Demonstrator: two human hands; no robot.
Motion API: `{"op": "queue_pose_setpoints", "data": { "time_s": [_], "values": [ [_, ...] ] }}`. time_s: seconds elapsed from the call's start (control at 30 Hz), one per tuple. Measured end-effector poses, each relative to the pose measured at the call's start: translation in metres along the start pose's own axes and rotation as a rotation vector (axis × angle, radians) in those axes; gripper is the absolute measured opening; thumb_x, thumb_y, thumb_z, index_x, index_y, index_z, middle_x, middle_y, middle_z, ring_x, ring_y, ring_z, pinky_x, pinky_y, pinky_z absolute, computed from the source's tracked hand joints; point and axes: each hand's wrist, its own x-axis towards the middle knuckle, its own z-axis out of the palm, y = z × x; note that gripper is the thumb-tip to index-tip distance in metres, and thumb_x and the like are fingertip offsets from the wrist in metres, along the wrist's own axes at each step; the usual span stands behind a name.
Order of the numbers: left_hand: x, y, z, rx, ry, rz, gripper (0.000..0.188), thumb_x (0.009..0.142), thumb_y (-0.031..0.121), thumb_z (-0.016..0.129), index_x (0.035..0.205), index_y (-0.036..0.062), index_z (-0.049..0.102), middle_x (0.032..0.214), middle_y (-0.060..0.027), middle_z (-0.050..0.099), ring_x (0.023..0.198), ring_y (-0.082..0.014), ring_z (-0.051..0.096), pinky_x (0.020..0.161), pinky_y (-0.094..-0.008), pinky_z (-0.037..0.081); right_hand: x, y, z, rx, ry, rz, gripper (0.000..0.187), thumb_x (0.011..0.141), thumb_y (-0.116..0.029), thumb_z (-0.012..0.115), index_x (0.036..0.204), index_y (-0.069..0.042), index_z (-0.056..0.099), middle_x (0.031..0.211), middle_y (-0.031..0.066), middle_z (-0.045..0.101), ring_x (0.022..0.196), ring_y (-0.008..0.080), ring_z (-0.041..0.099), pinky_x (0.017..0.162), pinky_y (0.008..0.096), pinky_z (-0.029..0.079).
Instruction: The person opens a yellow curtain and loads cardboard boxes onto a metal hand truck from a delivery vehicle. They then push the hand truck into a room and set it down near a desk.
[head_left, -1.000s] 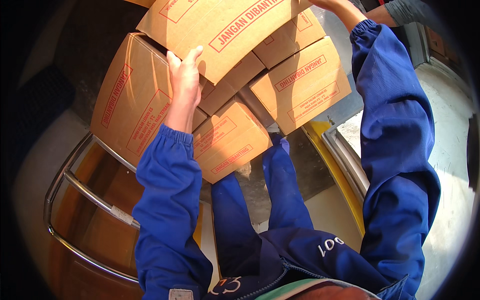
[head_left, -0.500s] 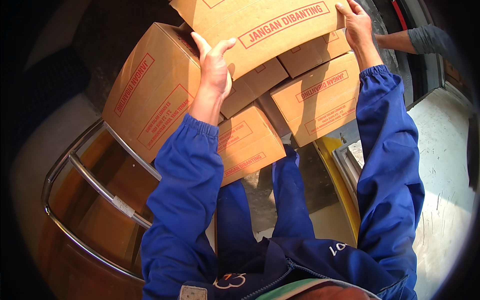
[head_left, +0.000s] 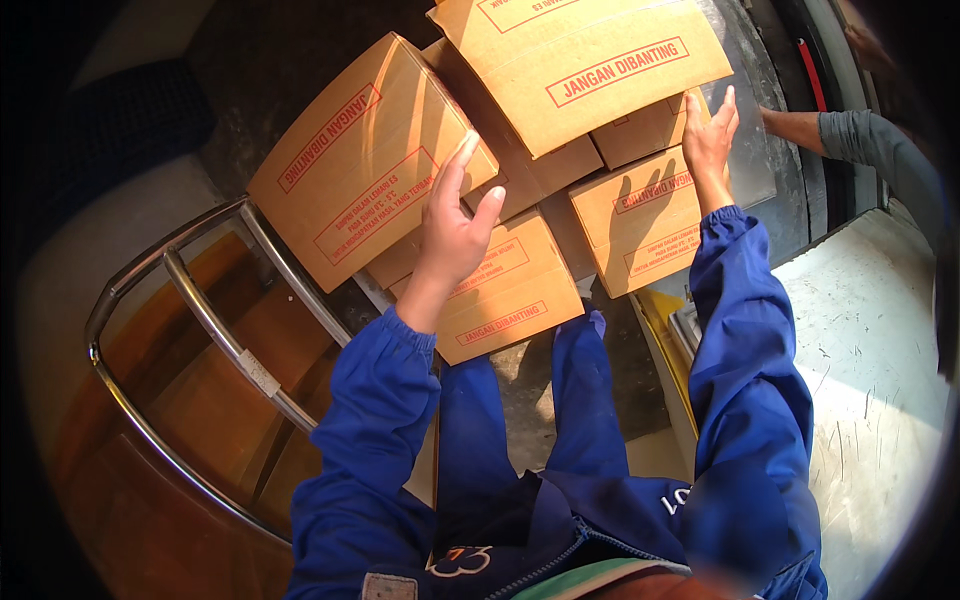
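Observation:
A brown cardboard box [head_left: 610, 45] with red print rests on top of other boxes at the top of the view. My left hand [head_left: 458, 228] is open, fingers stretched out, in front of a tall box [head_left: 345, 150] at the left and apart from the top box. My right hand [head_left: 710, 145], also open, stands just below the right corner of the top box and holds nothing. Under my hands are a low box [head_left: 520, 295] in the middle and another box [head_left: 645, 225] at the right, with the right hand's shadow across it.
A bent metal tube rail [head_left: 205, 310] stands at the left. A yellow edge [head_left: 665, 330] runs beside a scuffed white surface [head_left: 860, 400] at the right. Another person's grey-sleeved arm [head_left: 865, 140] reaches in from the right, near a red strip [head_left: 811, 75].
Both my hands have let go of the top box and drawn back toward me. That box now sits further right, lying on the stack. The view has shifted slightly.

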Motion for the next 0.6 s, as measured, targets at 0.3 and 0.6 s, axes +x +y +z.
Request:
{"op": "queue_pose_setpoints", "data": {
  "time_s": [0.3,0.6],
  "values": [
    [-0.298,-0.128,-0.067,-0.247,0.173,-0.818,0.042,0.096,0.009,0.055,0.135,-0.0029,0.047,0.131,-0.0178,0.058,0.119,-0.0229,0.057,0.1,-0.0321,0.045,-0.373,0.015,-0.111,-0.3,-0.96,0.339,0.096,0.082,-0.029,0.073,0.153,-0.011,0.012,0.154,0.0261,0.017,0.141,0.0433,0.025,0.111,0.0539,0.029],
    [-0.435,-0.193,-0.088,-0.122,0.135,-1.015,0.038,0.094,0.013,0.06,0.13,0.0024,0.053,0.125,-0.0165,0.062,0.113,-0.023,0.061,0.096,-0.0319,0.047,-0.456,-0.005,-0.186,-0.201,-1.345,0.412,0.056,0.087,-0.03,0.068,0.134,-0.005,0.051,0.131,0.0185,0.058,0.121,0.0309,0.056,0.104,0.038,0.044]
  ]
}}
